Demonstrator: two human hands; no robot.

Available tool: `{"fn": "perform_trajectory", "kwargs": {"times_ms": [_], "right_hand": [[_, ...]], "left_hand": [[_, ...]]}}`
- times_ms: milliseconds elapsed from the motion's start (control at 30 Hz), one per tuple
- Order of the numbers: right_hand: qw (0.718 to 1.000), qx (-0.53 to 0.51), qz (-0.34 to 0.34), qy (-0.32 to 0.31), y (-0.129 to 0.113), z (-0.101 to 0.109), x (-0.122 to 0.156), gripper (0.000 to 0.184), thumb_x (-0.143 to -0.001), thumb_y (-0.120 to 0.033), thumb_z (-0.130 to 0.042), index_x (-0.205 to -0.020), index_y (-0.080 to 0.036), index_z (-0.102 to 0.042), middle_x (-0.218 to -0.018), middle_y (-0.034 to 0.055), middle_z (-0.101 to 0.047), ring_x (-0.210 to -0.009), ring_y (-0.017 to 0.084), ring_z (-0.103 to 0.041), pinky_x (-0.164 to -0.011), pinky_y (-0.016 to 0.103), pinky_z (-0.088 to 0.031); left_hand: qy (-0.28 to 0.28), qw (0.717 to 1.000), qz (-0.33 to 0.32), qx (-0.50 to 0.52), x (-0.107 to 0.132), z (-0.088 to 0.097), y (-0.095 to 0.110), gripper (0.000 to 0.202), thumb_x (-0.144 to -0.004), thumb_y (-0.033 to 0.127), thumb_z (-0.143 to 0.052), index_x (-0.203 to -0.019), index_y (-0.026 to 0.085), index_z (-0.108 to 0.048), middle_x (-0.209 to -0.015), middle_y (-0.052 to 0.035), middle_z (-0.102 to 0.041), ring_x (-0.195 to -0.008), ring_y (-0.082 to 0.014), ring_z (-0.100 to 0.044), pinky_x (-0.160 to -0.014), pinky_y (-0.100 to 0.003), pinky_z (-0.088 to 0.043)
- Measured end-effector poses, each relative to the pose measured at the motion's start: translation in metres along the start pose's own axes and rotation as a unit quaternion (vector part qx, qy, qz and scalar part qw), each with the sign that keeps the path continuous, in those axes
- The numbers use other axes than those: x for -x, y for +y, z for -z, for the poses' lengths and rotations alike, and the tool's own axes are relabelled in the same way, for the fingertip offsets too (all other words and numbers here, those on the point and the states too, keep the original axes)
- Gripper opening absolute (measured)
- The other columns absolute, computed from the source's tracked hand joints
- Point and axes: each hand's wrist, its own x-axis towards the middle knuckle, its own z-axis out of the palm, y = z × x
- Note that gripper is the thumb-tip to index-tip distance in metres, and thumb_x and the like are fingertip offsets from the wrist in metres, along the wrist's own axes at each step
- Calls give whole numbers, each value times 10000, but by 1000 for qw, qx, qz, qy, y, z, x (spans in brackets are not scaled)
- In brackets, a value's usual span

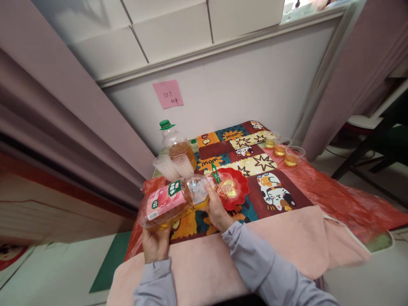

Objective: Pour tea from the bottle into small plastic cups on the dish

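Note:
A large clear bottle (174, 199) with a pink label and yellow drink inside lies tilted nearly flat across the near left of the table. My left hand (155, 243) supports its base from beneath. My right hand (217, 208) is wrapped round it near the neck. A green piece (216, 172) shows at the mouth end. Just past the mouth, a clear plastic cup (227, 185) stands in a red scalloped plate (245, 190). Whether drink is flowing into the cup I cannot tell.
Behind the bottle are two stacks of plastic cups (166, 166) and another big bottle (178, 146) with a green cap. Several patterned mats (280, 187) cover the table. Three cups of yellow drink (291, 157) line the right side, near red plastic sheeting (334, 191). A wall (223, 93) rises behind.

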Motion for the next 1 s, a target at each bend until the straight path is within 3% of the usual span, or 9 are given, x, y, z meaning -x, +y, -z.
{"fn": "perform_trajectory", "kwargs": {"times_ms": [100, 300, 500, 867, 1000], "right_hand": [[1000, -4, 0, -6, 1, 0, -1, 627, -912, -699, -693, -1363, -263, -688, -1300, 83, -798, -1176, 306, -772, -933, 522, -677], [1000, -5, 1, -2, 4, 3, -3, 630, -918, -708, -684, -1382, -282, -678, -1314, 78, -792, -1165, 304, -778, -926, 519, -679], [1000, 0, -10, 2, 3, 4, -2, 637, -917, -714, -688, -1383, -280, -679, -1328, 78, -785, -1159, 304, -779, -902, 520, -689], [1000, 7, -15, -5, 3, 5, -2, 609, -937, -720, -650, -1340, -266, -701, -1290, 85, -800, -1159, 310, -781, -923, 535, -680], [1000, -4, -13, -6, 2, 4, -2, 605, -932, -706, -670, -1354, -273, -694, -1358, 80, -772, -1178, 307, -773, -930, 527, -680]], "left_hand": [[0, 1000, -2, 5, -1, 2, 0, 597, -912, 559, -759, -1444, 303, -666, -1708, -46, -475, -1598, -331, -398, -1228, -565, -458], [-1, 1000, 3, 12, 0, -1, 2, 543, -913, 498, -776, -1414, 303, -696, -1721, -42, -454, -1614, -331, -372, -1233, -546, -452], [1, 1000, 6, 4, 0, -1, 2, 586, -883, 577, -788, -1403, 320, -704, -1722, -26, -455, -1633, -336, -333, -1246, -543, -434], [3, 1000, 0, -21, 1, 1, 2, 565, -904, 573, -769, -1410, 332, -695, -1678, -42, -518, -1590, -344, -413, -1235, -562, -459], [-5, 1000, -4, -30, 0, 2, 0, 532, -954, 583, -700, -1431, 347, -674, -1699, -11, -492, -1622, -331, -357, -1265, -554, -427]]}}
